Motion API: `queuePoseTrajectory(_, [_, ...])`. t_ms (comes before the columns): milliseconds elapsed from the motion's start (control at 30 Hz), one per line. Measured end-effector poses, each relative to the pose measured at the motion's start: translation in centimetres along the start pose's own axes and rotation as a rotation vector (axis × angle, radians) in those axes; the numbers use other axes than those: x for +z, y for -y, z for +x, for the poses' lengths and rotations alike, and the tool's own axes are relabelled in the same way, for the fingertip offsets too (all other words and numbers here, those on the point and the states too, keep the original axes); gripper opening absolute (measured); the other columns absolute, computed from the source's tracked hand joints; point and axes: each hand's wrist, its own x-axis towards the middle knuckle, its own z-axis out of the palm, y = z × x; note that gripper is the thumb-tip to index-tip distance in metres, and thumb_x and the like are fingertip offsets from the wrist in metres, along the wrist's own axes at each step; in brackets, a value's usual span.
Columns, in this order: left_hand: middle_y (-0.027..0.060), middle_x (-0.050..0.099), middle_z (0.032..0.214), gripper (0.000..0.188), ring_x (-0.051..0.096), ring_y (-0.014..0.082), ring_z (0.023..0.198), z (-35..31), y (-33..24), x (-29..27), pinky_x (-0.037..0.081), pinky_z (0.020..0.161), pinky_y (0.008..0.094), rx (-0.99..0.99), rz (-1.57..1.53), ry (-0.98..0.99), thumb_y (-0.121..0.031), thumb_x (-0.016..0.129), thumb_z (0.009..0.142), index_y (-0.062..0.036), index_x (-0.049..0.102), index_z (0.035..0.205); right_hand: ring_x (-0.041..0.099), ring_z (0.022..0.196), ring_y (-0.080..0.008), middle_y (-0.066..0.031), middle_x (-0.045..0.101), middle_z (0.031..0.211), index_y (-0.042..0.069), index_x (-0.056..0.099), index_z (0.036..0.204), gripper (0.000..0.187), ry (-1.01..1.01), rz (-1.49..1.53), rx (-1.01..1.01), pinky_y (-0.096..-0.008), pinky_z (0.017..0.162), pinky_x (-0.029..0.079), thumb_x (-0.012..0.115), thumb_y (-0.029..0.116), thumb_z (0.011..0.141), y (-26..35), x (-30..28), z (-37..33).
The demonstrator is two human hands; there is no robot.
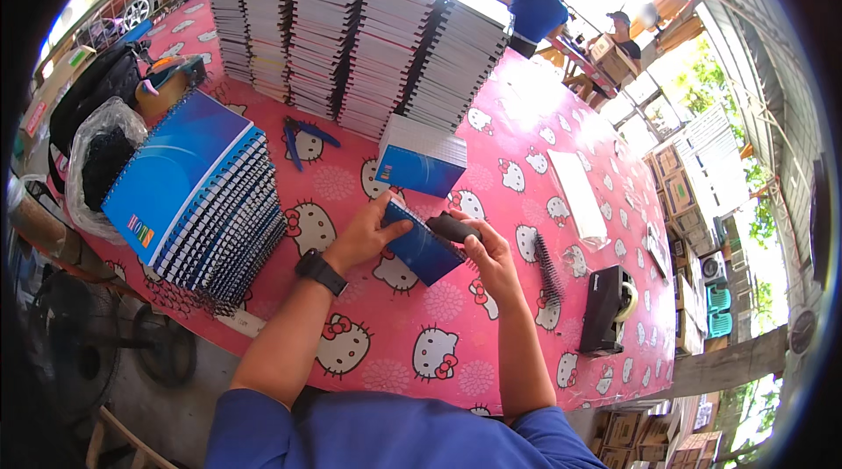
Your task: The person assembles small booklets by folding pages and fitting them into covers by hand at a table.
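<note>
My left hand [373, 234] is closed on a small blue-covered notebook [423, 250], its thumb lying across the cover. The notebook is held tilted above the table. In my right hand [493, 260] is a black, rounded, tube-like object [453, 228], gripped by the fingers against the notebook's far right edge. Its exact kind is unclear. Just beyond my hands sits a block of small pads [421, 166] with a blue front. A bundle of black binding coils [548, 269] lies to the right of my right hand.
Spiral-bound blue notebooks [189, 179] are stacked at left. Tall stacks of bound books [351, 48] stand at the back. Blue-handled pliers [303, 141] lie between them. At right are a black tape dispenser [607, 311] and a white strip [579, 200]. Two people are in the background.
</note>
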Motion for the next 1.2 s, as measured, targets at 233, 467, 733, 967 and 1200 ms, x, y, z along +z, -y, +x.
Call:
queuePoseTrajectory(233, [0.0041,0.055,0.092,0.032,0.054,0.0108,0.087,0.2,1.0,-0.5,0.045,0.077,0.0261,-0.044,-0.135,0.014,-0.018,0.059,0.088,-0.0015,0.043,0.111,0.05,0.112,-0.0346,-0.0192,0.043,0.132,0.006,0.063,0.105,0.052,-0.248,-0.776,-0.578,-0.0399,0.095,0.042,0.08,0.016,0.058,3.2,1.2,0.9])
queuePoseTrajectory(467, [0.0037,0.056,0.092,0.034,0.055,0.0102,0.086,0.1,0.3,-0.3,0.046,0.075,0.0262,-0.099,-0.175,0.018,-0.015,0.059,0.088,-0.0012,0.042,0.114,0.041,0.118,-0.034,-0.0153,0.038,0.135,0.005,0.061,0.105,0.056,0.045,-1.059,-0.71,-0.0433,0.095,0.041,0.08,0.014,0.053,3.8,2.0,0.6])
queuePoseTrajectory(733, [-0.001,0.054,0.091,0.027,0.053,0.0078,0.086,-0.3,0.4,-0.8,0.047,0.07,0.0252,-0.103,-0.236,0.038,-0.019,0.063,0.086,-0.0084,0.047,0.105,0.047,0.116,-0.0303,-0.0163,0.045,0.13,0.006,0.063,0.107,0.052,0.194,-0.746,-0.531,-0.0418,0.099,0.035,0.078,0.016,0.058,4.3,1.7,0.1])
queuePoseTrajectory(967, [-0.0021,0.051,0.09,0.025,0.05,0.0083,0.081,-0.3,-0.4,-1.0,0.045,0.067,0.0247,-0.227,-0.19,0.209,-0.019,0.064,0.085,-0.0118,0.047,0.101,0.052,0.106,-0.0204,-0.0142,0.055,0.122,0.002,0.065,0.106,0.038,0.252,0.118,-0.086,-0.0343,0.091,0.04,0.065,0.03,0.08,0.7,-1.4,1.2])
queuePoseTrajectory(1200, [-0.0019,0.05,0.091,0.027,0.05,0.0081,0.081,-0.5,-0.5,-1.1,0.045,0.067,0.0247,-0.268,-0.189,0.227,-0.021,0.063,0.086,-0.0124,0.045,0.105,0.053,0.102,-0.0196,-0.0147,0.054,0.123,-0.001,0.065,0.103,0.035,0.222,0.271,-0.099,-0.0323,0.086,0.042,0.063,0.026,0.081,-0.7,-0.4,1.7])
